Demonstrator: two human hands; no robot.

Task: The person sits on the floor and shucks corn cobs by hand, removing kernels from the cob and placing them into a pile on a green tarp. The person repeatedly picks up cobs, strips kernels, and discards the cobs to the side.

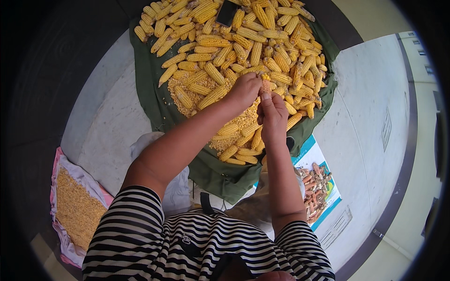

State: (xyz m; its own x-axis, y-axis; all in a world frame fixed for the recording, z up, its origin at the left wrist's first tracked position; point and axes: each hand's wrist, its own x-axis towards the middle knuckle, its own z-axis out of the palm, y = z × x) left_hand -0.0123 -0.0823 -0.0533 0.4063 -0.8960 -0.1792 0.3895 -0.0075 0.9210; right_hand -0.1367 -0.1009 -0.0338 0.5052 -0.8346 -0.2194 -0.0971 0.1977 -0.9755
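Note:
A corn cob [266, 86], mostly bare and pinkish with some yellow kernels at its far end, is upright between my hands. My right hand [273, 112] is wrapped round its near part, thumb laid along it. My left hand [246, 90] is closed, its fingers pressed against the cob's far end from the left; its fingertips are partly hidden. Beneath both hands lies a heap of yellow corn ears [248, 42]. Loose kernels [246, 119] have gathered among the nearer ears, below my left forearm.
The heap rests on a dark green cloth [154, 100], with a dark flat rectangular object [227, 13] at its far side. Stripped cobs [315, 189] are piled on a white and teal sheet [333, 206] at right. A pink-edged cloth [58, 161] at lower left bears loose yellow grain [77, 208].

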